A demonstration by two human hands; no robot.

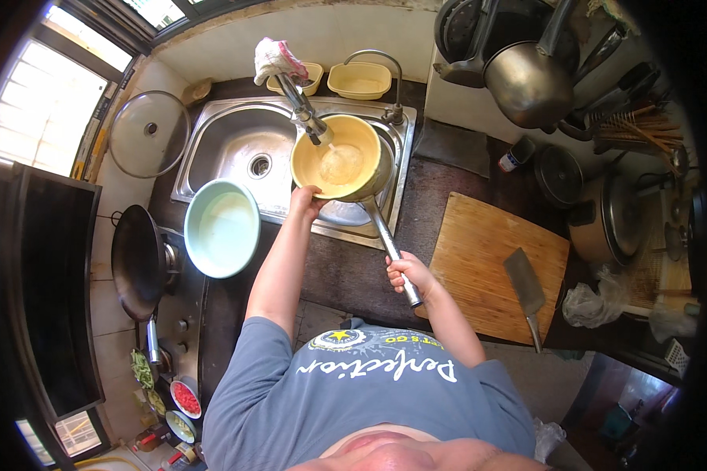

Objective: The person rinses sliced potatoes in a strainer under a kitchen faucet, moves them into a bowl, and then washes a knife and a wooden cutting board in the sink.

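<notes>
A deep pan [336, 165] with a yellow inside and a long metal handle [383, 226] is held over the right basin of the sink. My right hand [409, 272] is wrapped around the handle near its end. At the pan's near rim, my left hand [307, 202] grips the edge, thumb on top. Water falls from the faucet [310, 120] into the pan and churns at its bottom. A pink-and-white cloth [277, 59] hangs on the faucet's top. Left of my forearm stands a pale blue basin [222, 229] holding some liquid.
The steel double sink [230, 135] has a thin curved tap [397, 88] behind. A wooden cutting board [489, 259] with a cleaver [525, 288] lies at right. A wok [134, 262] stands on the stove, left. Pots [530, 82] hang upper right. A glass lid [150, 134] leans by the window.
</notes>
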